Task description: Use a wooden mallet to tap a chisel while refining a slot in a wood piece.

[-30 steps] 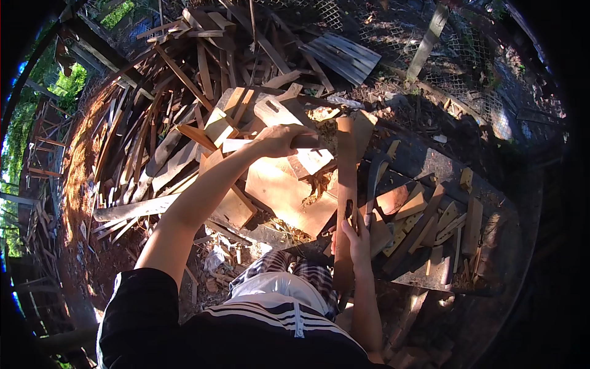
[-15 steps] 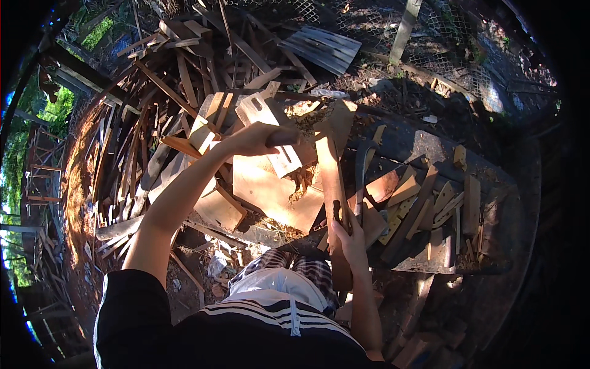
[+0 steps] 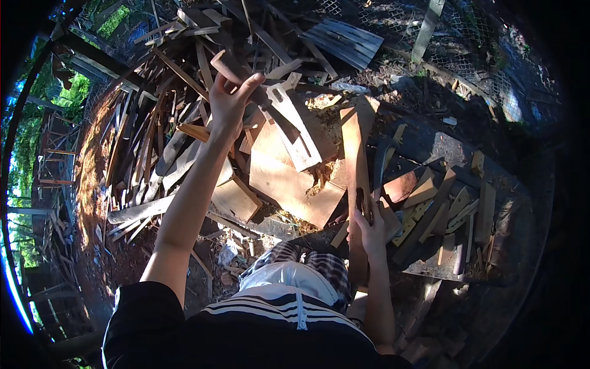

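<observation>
My left hand (image 3: 230,107) is raised over the far left part of the work surface, its fingers curled round a short, thick, rounded piece of wood (image 3: 228,66). Beneath it, a pale board with cut slots (image 3: 303,149) lies aslant on a broad sunlit wooden block (image 3: 276,187). Nearer my body, my right hand (image 3: 370,232) grips the lower part of a long wooden plank (image 3: 353,144), which points away from me. Beside the fingers is a narrow dark mark or object on this plank that I cannot make out.
A curved dark blade-like tool (image 3: 382,161) lies right of the plank. Several wood offcuts (image 3: 424,194) cover the dark table (image 3: 424,269) on the right. A large scrap-wood pile (image 3: 147,123) fills the left, with a corrugated sheet (image 3: 347,43) at the back.
My left hand has lifted away from the slotted board, up and to the left, tilting the rounded wood piece. My right hand keeps its grip on the plank. The whole view has shifted slightly.
</observation>
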The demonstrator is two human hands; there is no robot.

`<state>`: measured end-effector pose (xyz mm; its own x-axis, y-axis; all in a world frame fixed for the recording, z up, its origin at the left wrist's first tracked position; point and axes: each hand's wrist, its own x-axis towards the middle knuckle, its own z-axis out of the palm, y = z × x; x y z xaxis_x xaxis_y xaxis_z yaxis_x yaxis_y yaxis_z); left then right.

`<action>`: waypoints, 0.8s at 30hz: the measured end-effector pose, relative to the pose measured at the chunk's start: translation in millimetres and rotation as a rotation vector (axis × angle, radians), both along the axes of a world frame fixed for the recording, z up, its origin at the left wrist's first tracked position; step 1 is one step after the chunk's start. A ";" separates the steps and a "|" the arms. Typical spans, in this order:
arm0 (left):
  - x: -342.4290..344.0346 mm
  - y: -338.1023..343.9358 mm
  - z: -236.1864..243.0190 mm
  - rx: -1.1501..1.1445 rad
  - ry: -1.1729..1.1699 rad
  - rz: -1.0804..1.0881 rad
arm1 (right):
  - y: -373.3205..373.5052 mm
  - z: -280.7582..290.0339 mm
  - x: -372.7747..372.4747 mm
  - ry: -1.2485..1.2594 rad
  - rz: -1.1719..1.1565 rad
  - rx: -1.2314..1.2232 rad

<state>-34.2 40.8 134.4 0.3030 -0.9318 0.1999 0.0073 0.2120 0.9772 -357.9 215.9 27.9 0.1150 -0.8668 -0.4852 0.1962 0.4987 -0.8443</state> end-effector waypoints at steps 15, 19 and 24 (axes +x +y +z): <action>-56.3 -20.4 -26.6 -0.227 0.189 0.209 | 2.5 -16.5 -7.2 0.108 0.024 -0.047; -62.1 -26.0 -33.8 -0.287 0.145 0.166 | 3.2 -15.2 -9.4 0.129 0.030 -0.093; -67.0 -23.4 -36.6 -0.320 0.040 0.188 | 3.6 -4.9 -6.3 0.044 0.015 -0.059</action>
